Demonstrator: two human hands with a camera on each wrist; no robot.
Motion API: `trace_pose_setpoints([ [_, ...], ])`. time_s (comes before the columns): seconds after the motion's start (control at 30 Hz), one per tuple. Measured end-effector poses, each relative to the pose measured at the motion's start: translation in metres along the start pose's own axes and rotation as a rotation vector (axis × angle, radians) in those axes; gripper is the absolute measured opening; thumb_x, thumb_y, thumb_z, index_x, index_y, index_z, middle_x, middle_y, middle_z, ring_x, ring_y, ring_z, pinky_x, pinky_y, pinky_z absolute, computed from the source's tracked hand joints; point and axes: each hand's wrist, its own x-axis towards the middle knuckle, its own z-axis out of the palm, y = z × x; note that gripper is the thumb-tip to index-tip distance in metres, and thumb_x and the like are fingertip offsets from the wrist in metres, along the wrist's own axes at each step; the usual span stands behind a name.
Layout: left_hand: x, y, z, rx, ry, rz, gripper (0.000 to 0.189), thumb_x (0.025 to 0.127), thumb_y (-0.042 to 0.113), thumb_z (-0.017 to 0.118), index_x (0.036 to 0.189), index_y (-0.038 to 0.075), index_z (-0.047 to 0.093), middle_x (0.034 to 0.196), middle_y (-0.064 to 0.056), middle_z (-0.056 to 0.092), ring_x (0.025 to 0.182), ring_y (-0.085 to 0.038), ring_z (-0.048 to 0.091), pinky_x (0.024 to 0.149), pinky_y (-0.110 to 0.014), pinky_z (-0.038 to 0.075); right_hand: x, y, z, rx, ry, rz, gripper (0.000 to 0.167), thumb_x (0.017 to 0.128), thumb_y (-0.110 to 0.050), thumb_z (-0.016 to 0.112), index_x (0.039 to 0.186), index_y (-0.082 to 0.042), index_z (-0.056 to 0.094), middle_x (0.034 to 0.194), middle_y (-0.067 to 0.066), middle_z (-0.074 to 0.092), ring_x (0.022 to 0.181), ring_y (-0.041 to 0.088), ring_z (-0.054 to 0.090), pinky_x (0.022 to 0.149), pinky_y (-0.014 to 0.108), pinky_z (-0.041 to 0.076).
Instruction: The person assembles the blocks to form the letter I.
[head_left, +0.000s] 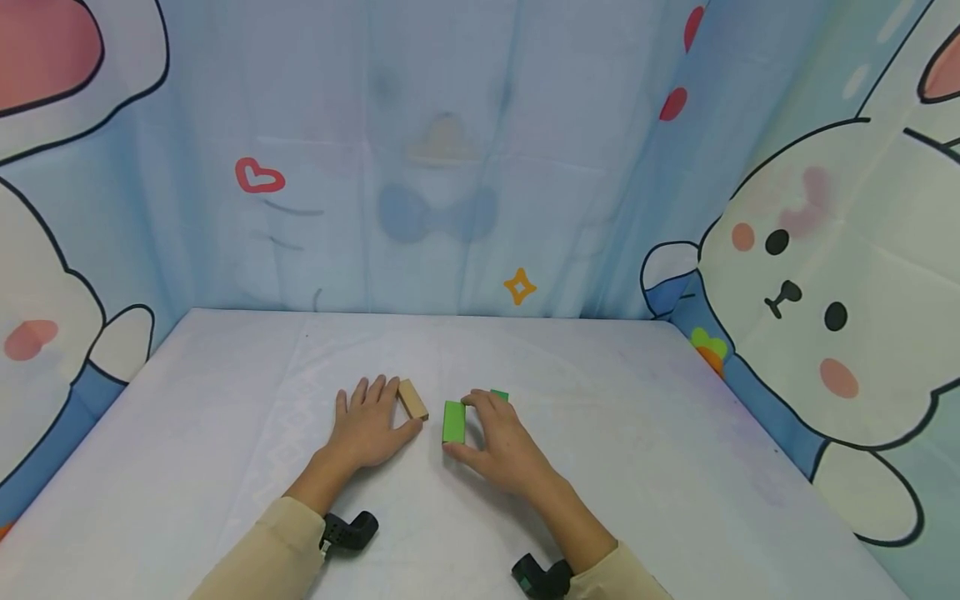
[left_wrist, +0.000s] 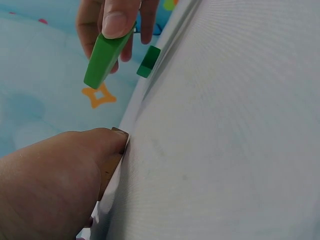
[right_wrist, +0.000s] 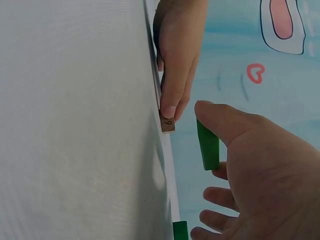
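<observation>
My right hand (head_left: 506, 446) pinches a green rectangular block (head_left: 453, 422) between thumb and fingers, and the left wrist view shows that block (left_wrist: 106, 60) raised above the table. Behind the right fingers, a second green block (head_left: 500, 394) lies on the table, partly hidden. My left hand (head_left: 367, 429) rests flat with fingers extended beside a plain wooden block (head_left: 413, 400). Its thumb reaches the near end of this block, where the right wrist view shows a dark printed digit on the wooden block (right_wrist: 168, 125).
A white cloth covers the table (head_left: 675, 500). A blue curtain (head_left: 337, 125) with cartoon figures hangs behind its far edge and along both sides. Each wrist carries a black camera mount, such as the left mount (head_left: 351, 531).
</observation>
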Motion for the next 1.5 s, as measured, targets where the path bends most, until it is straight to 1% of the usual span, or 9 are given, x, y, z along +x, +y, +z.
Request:
trace_pose_setpoints([
  [0.17, 0.0, 0.001, 0.0, -0.001, -0.006, -0.004, 0.084, 0.1, 0.053, 0.058, 0.161, 0.002, 0.031, 0.167, -0.025, 0.029, 0.156, -0.049, 0.018, 0.122, -0.072, 0.008, 0.0, 0.0, 0.0, 0.0, 0.007, -0.012, 0.068, 0.091, -0.038, 0.08, 0.143, -0.006, 0.052, 0.152, 0.017, 0.05, 0.147, 0.035, 0.044, 0.117, 0.051, 0.042],
  [0.33, 0.0, 0.001, 0.0, -0.003, 0.0, -0.001, 0.084, 0.099, 0.053, 0.058, 0.161, 0.002, 0.031, 0.167, -0.025, 0.029, 0.156, -0.05, 0.018, 0.122, -0.072, 0.008, -0.001, -0.001, 0.0, 0.01, -0.003, -0.007, 0.068, 0.091, -0.039, 0.08, 0.143, -0.006, 0.052, 0.153, 0.017, 0.05, 0.147, 0.036, 0.044, 0.117, 0.052, 0.042],
  [0.4, 0.0, 0.001, 0.001, -0.006, 0.008, 0.002, 0.084, 0.099, 0.053, 0.059, 0.16, 0.001, 0.033, 0.166, -0.026, 0.031, 0.155, -0.05, 0.02, 0.122, -0.073, 0.009, -0.001, -0.002, 0.0, 0.011, -0.009, -0.009, 0.068, 0.091, -0.039, 0.08, 0.144, -0.006, 0.052, 0.153, 0.017, 0.05, 0.147, 0.036, 0.044, 0.117, 0.053, 0.041],
  [0.53, 0.001, -0.001, 0.002, -0.004, 0.002, 0.0, 0.085, 0.099, 0.054, 0.058, 0.161, 0.001, 0.031, 0.167, -0.026, 0.029, 0.156, -0.05, 0.018, 0.122, -0.072, 0.008, -0.003, -0.005, 0.0, 0.023, -0.024, -0.007, 0.068, 0.091, -0.039, 0.08, 0.143, -0.006, 0.053, 0.153, 0.017, 0.05, 0.147, 0.037, 0.044, 0.118, 0.053, 0.041],
  [0.77, 0.001, 0.0, 0.003, -0.009, 0.008, 0.003, 0.086, 0.099, 0.055, 0.058, 0.161, 0.001, 0.032, 0.166, -0.026, 0.029, 0.156, -0.05, 0.018, 0.122, -0.072, 0.007, -0.007, -0.008, 0.002, 0.044, -0.065, -0.007, 0.068, 0.091, -0.041, 0.08, 0.144, -0.009, 0.052, 0.154, 0.015, 0.05, 0.147, 0.035, 0.043, 0.118, 0.054, 0.04],
  [1.23, 0.0, 0.0, 0.002, -0.004, 0.021, 0.014, 0.084, 0.1, 0.052, 0.059, 0.16, 0.0, 0.033, 0.165, -0.027, 0.031, 0.155, -0.051, 0.02, 0.122, -0.073, 0.009, -0.01, -0.011, 0.005, 0.027, -0.09, -0.007, 0.068, 0.091, -0.042, 0.079, 0.144, -0.01, 0.052, 0.154, 0.015, 0.049, 0.147, 0.035, 0.043, 0.119, 0.052, 0.04],
  [1.5, 0.001, 0.0, 0.003, 0.002, 0.016, 0.01, 0.084, 0.099, 0.052, 0.059, 0.16, 0.001, 0.033, 0.166, -0.026, 0.031, 0.155, -0.051, 0.02, 0.122, -0.073, 0.01, -0.011, -0.012, 0.004, 0.026, -0.108, -0.006, 0.067, 0.091, -0.043, 0.078, 0.143, -0.01, 0.052, 0.156, 0.014, 0.048, 0.148, 0.034, 0.042, 0.119, 0.052, 0.039],
])
